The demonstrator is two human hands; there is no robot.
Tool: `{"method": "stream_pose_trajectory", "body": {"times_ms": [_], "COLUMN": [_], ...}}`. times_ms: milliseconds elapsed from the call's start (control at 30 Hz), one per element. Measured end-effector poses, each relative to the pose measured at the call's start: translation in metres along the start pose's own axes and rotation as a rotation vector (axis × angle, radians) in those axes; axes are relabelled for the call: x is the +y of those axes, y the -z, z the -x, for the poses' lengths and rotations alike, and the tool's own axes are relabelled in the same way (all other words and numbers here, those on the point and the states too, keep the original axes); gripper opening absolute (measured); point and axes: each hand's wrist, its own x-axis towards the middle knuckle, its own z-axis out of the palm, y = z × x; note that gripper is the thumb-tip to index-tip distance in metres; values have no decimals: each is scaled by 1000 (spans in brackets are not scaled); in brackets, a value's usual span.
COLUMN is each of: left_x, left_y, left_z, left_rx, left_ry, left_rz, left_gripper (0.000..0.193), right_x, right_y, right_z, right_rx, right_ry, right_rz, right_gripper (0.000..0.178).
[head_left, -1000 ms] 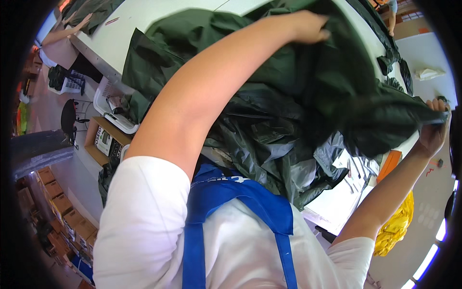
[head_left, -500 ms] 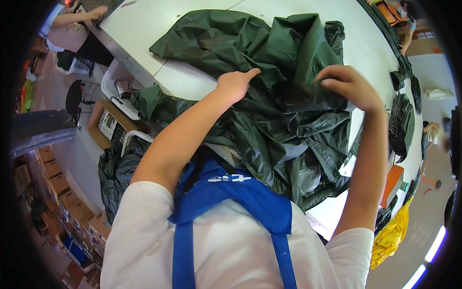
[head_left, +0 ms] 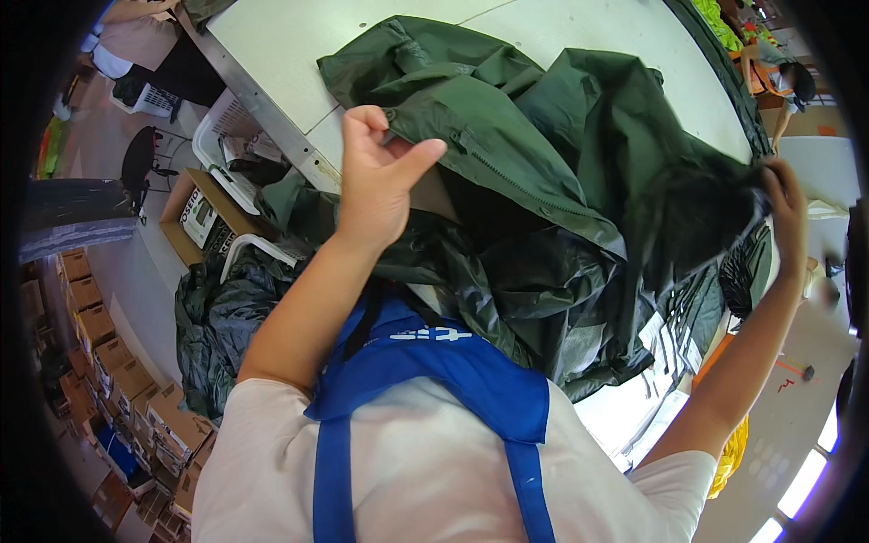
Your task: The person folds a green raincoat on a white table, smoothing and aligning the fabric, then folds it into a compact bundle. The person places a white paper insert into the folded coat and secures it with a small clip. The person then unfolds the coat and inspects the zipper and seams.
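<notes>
A dark green rain jacket [head_left: 534, 145] lies spread and crumpled over the table [head_left: 299, 54], its zipper and snap buttons showing along a front edge. At that front edge, my left hand [head_left: 376, 176] has its fingers curled on the cloth and its thumb stretched along it. Far to the right, my right hand [head_left: 787, 204] grips a gathered end of the jacket and holds it out taut; the fingertips are partly hidden. Dark, shiny lining shows beneath and between the folds. More dark green cloth [head_left: 231, 312] hangs off the table to my left.
Left of the table stand a white plastic basket [head_left: 222, 149] and an open cardboard box [head_left: 195, 222]. Stacked boxes [head_left: 118, 362] line the floor farther left. White papers [head_left: 625, 416] lie near my right arm. Other people [head_left: 769, 77] work at the far left and far right.
My right hand has swung right, drawing the jacket's end outward. My left hand has moved left and turned, now at the front edge. The jacket is spread wider, with its zipper in view.
</notes>
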Motion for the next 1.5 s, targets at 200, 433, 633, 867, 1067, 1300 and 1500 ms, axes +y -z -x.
{"method": "stream_pose_trajectory", "body": {"times_ms": [200,433,633,867,1067,1300,1500], "left_x": [10,10,41,30,36,38,37], "left_y": [-29,0,-3,6,-12,-29,-34], "left_z": [2,8,2,-2,-6,2,4], "left_rx": [-40,-138,-245,-334,-429,-512,-542], "left_ry": [77,-264,-406,-280,-633,-624,-646], "left_rz": [149,-976,-1223,-996,-1106,-966,-918], "left_gripper": [42,19,22,18,13,14,17], "right_x": [-173,-188,-203,-202,-191,-216,-216], "right_y": [-203,-253,-256,-251,-252,-204,-192], "right_z": [14,45,54,62,62,65,64], "right_rx": [-660,-624,-445,-441,-216,-324,-386], "right_ry": [575,16,181,114,387,39,-13], "right_rz": [-488,-839,-643,-660,-641,-893,-804], "right_gripper": [9,12,10,10,9,11,10]}}
